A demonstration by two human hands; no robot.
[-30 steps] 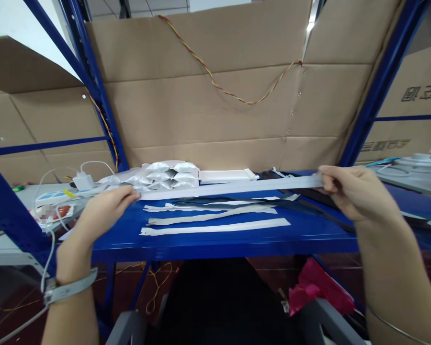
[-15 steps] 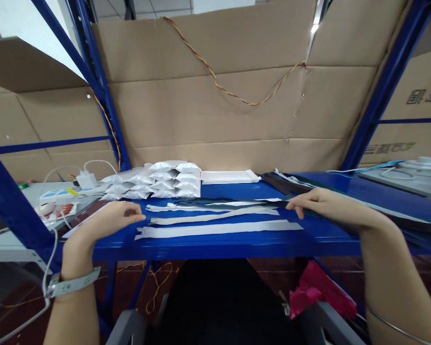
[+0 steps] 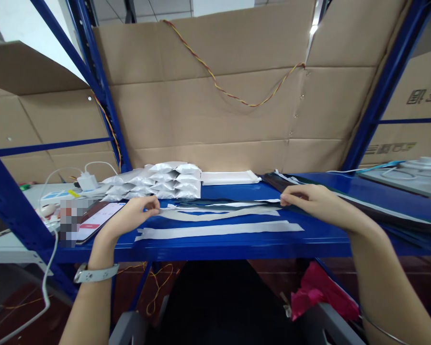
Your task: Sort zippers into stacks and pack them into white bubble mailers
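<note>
My left hand (image 3: 131,215) pinches the left end of a long beige fabric strip (image 3: 219,215), possibly a zipper tape, lifting it slightly. My right hand (image 3: 318,205) lies at the strip's far end, its fingertips over a dark strip (image 3: 230,203). I cannot tell whether those fingers grip anything. A wider white strip (image 3: 219,230) lies flat nearer me, below both hands, and a thin white strip (image 3: 222,211) lies partly hidden between the others.
Behind the strips sit stacked white foil pouches (image 3: 161,182), a flat white packet (image 3: 229,178) and a pile of dark strips (image 3: 280,180) on the blue steel shelf (image 3: 215,250). A phone (image 3: 100,219) lies left of my left hand. Cardboard lines the back.
The white strip held up between my hands has been laid down. Both hands have dropped to the shelf and moved inward. The beige strip's left end has shifted up and a phone has appeared.
</note>
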